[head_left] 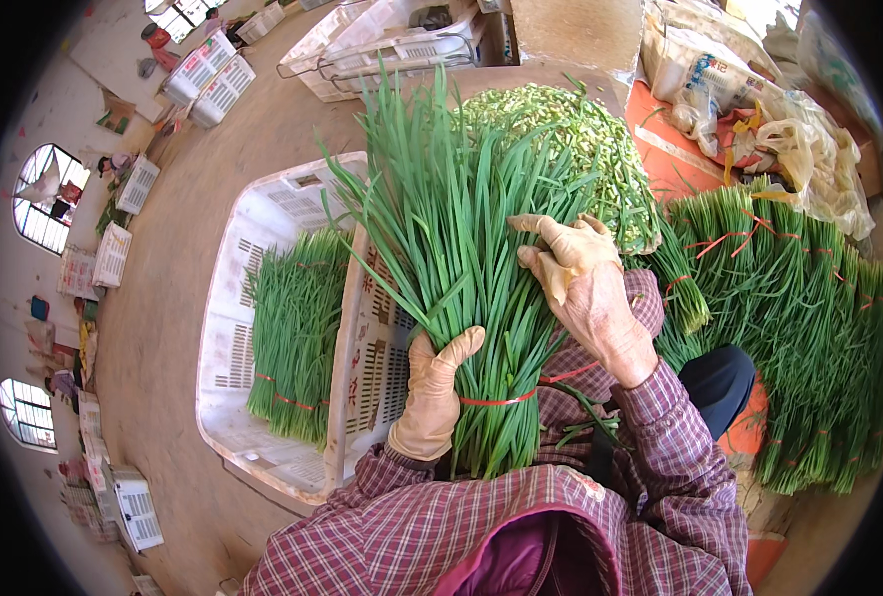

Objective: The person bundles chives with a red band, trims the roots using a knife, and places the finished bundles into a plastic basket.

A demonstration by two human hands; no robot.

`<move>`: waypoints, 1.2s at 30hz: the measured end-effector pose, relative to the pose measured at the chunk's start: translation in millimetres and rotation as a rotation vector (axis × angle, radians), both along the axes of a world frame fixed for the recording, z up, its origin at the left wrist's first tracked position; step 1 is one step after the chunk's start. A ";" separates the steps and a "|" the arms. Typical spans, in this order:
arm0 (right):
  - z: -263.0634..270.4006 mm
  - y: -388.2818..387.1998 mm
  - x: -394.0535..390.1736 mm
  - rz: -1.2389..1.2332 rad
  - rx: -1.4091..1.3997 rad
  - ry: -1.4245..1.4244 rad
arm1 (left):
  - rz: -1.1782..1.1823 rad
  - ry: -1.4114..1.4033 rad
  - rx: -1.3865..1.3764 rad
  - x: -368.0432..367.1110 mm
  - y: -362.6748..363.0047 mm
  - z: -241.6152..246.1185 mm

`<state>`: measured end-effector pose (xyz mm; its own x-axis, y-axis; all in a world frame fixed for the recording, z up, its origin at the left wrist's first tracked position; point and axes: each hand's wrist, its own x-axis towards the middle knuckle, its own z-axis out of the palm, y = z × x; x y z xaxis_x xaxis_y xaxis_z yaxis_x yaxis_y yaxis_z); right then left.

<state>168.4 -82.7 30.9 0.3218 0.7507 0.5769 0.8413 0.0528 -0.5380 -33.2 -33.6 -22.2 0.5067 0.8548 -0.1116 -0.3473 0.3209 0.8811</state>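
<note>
A large bundle of green garlic chives (479, 298) stands tilted in front of me, leaf tips away from me. A red tie (497, 402) circles it near the cut end. My left hand (434, 395), in a thin tan glove, grips the bundle's left side, thumb across the leaves. At the right side of the leaves is my right hand (572, 261), gloved, with loose glove material at the fingers. Its index finger and thumb are apart, against or just over the leaves; nothing shows between them. Loose leaves and a red strip (570, 372) lie over my lap.
Left of the bundle, a white plastic crate (214, 417) holds tied chives (300, 343). Cut stem pieces (553, 112) are heaped ahead. Several tied bundles (799, 313) lie on the right, below plastic bags (806, 149). More crates (207, 78) and people are along the far wall.
</note>
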 end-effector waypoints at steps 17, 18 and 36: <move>-1.9 1.6 13.2 -0.106 -0.079 -0.139 | -0.046 0.137 -0.061 1.6 -1.1 10.6; 0.4 1.3 13.1 -0.105 -0.077 -0.146 | -0.045 0.133 -0.063 2.0 -1.1 11.5; -4.0 2.5 8.0 0.097 -0.052 -0.055 | -0.043 0.018 -0.042 -2.6 6.4 -4.7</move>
<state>176.4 -80.2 26.9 0.2157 0.8060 0.5511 0.8617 0.1083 -0.4957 -35.7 -27.2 -26.9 0.5404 0.8268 -0.1560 -0.3166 0.3716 0.8727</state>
